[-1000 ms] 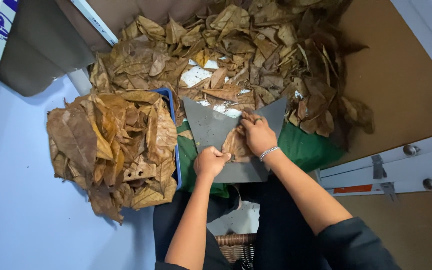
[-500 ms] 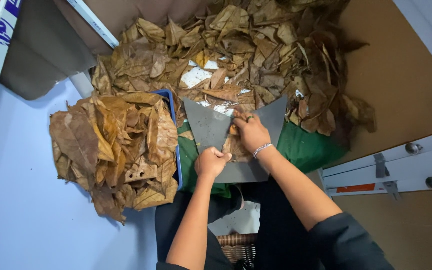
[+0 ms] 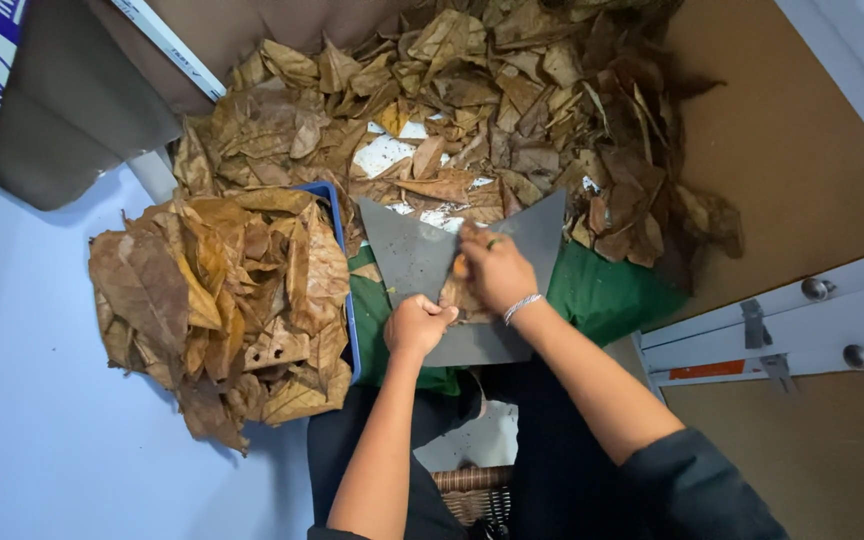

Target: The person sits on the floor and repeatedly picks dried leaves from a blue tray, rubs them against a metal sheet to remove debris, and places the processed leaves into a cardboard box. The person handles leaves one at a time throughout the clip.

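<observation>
Since the earlier frames the right hand point(image 3: 495, 270) has slid a little down and left on the grey board, while the left hand point(image 3: 418, 325) sits much where it was at the board's near edge.

Largest in view is the loose heap of dry brown leaves point(image 3: 512, 110), spread across the far side of the brown surface point(image 3: 802, 140) and reaching right up to the board. Next is the stack of larger, flatter leaves point(image 3: 222, 310), piled over a blue tray point(image 3: 337, 200) so that only its rim shows; the stack overhangs the pale table point(image 3: 22, 420) on the left. A green cloth point(image 3: 602, 295) lies under the board and peeks out on both sides.

The grey board point(image 3: 412, 255), cut with a pointed notch along its far edge, rests on the cloth between the two leaf masses. The right hand lies palm-down on it, fingers curled over a small brown leaf point(image 3: 460, 295) pressed against the board. The left hand is closed into a fist just beside that leaf; whether it grips anything I cannot tell.

The leaf looks brittle, so hard pressing or pulling could crack it. The tall stack leans past the tray's rim, and a nudge from the left forearm could tip leaves onto the table. The heap crowds the board's far edge, so loose scraps could slide in among the worked piece.
</observation>
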